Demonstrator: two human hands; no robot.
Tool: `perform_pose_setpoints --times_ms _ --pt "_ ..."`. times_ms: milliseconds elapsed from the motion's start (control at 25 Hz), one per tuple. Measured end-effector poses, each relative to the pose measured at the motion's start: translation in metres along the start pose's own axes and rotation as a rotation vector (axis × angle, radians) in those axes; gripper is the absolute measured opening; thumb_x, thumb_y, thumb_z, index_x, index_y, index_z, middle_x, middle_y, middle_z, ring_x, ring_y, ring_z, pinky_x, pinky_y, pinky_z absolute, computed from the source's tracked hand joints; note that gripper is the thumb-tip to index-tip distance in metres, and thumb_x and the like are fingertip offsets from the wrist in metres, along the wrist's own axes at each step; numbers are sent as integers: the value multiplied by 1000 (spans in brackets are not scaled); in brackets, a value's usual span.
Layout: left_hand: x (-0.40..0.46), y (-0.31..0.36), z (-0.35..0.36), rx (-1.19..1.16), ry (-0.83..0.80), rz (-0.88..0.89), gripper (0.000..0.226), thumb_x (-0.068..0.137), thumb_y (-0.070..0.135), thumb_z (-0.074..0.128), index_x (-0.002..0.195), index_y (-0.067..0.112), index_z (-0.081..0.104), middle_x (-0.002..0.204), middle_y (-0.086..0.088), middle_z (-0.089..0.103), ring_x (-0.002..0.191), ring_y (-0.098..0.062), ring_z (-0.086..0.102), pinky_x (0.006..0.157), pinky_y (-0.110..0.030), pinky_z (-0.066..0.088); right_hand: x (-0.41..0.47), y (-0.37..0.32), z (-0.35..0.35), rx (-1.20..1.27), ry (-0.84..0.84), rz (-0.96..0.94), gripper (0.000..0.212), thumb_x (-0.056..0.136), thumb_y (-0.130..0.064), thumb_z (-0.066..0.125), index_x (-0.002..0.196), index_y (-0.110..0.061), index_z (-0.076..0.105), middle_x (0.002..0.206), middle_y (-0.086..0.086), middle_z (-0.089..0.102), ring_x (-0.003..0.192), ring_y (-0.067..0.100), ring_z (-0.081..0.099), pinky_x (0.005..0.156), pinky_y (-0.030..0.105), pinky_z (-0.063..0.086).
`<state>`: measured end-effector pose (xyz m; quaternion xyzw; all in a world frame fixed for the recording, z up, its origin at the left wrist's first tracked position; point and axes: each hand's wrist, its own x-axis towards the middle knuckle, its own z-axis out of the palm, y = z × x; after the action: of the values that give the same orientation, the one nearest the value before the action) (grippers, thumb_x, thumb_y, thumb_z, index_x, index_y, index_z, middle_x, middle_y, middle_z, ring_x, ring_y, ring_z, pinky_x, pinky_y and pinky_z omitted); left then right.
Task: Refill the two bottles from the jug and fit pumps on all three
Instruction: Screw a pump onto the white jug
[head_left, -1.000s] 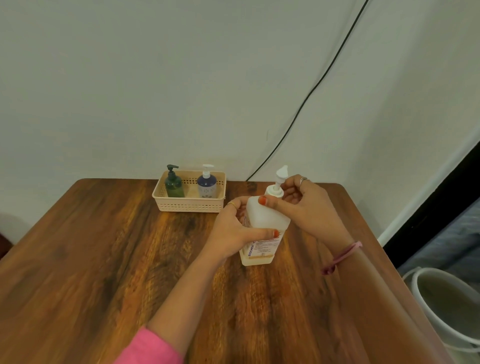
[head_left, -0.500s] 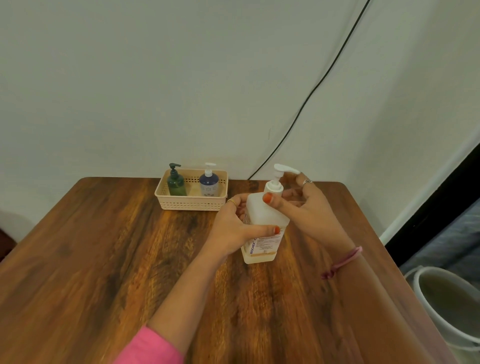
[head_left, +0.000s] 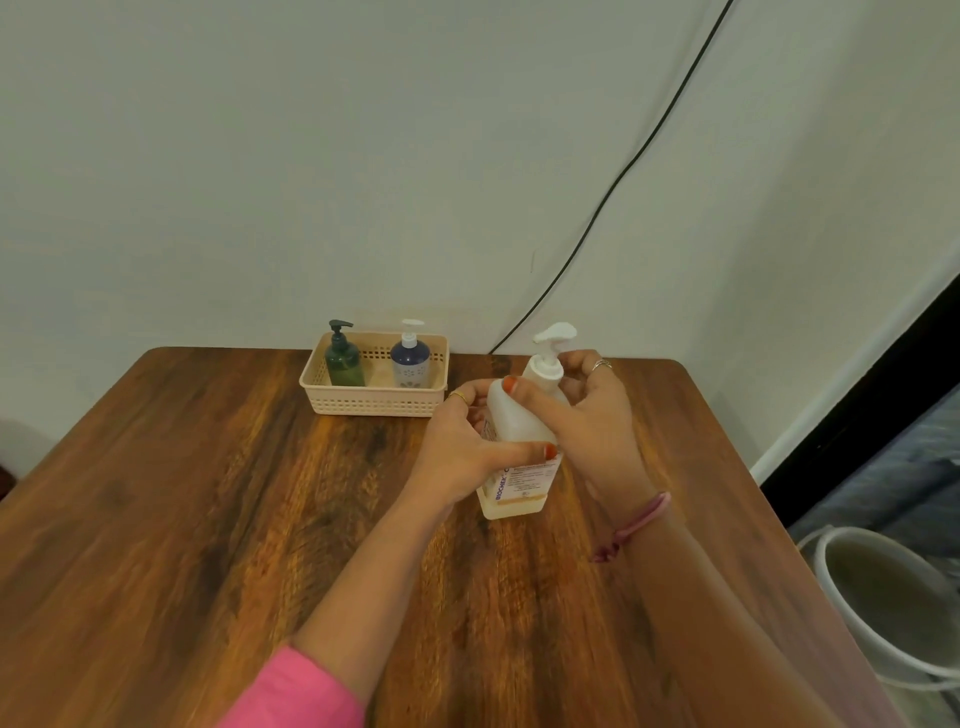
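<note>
We brace the jug with the left hand: its fingers wrap the body and the thumb lies across the label, so the jug cannot rotate. It stands upright near the middle of the surface. The right hand works at the neck, fingers curled around the collar of the white pump; we judge this grip suits threading the collar home. The jug is translucent, squarish plastic with a printed label, and little liquid shows at its base. The 2 bottles, 1 dark green and 1 blue-and-white, stand upright side by side in a perforated beige basket at the far edge, each already carrying a pump, clear of the work.
</note>
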<state>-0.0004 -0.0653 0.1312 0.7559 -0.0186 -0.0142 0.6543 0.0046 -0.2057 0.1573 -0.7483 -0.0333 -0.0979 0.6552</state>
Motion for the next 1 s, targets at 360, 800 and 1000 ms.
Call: perform_pose_setpoints --times_ms 360,800,1000 --pt "1 3 3 49 26 10 74 51 28 92 114 31 54 108 12 62 101 -8 61 82 -30 57 -4 4 -1 244 -48 58 42 80 -17 75 117 -21 57 101 10 73 91 29 71 79 54 57" --pt "3 0 7 75 31 -19 83 47 33 93 119 30 53 113 8 61 106 -13 59 88 -41 56 0 -9 -20 197 -200 60 43 84 -12 67 124 -19 53 92 -12 75 87 13 72 67 27 58" --pt "2 4 10 104 17 -6 81 52 29 92 122 27 52 113 9 59 101 -6 57 83 -29 55 1 -9 -18 190 -74 59 42 71 -16 82 105 -13 58 93 4 75 86 21 73 69 35 60"
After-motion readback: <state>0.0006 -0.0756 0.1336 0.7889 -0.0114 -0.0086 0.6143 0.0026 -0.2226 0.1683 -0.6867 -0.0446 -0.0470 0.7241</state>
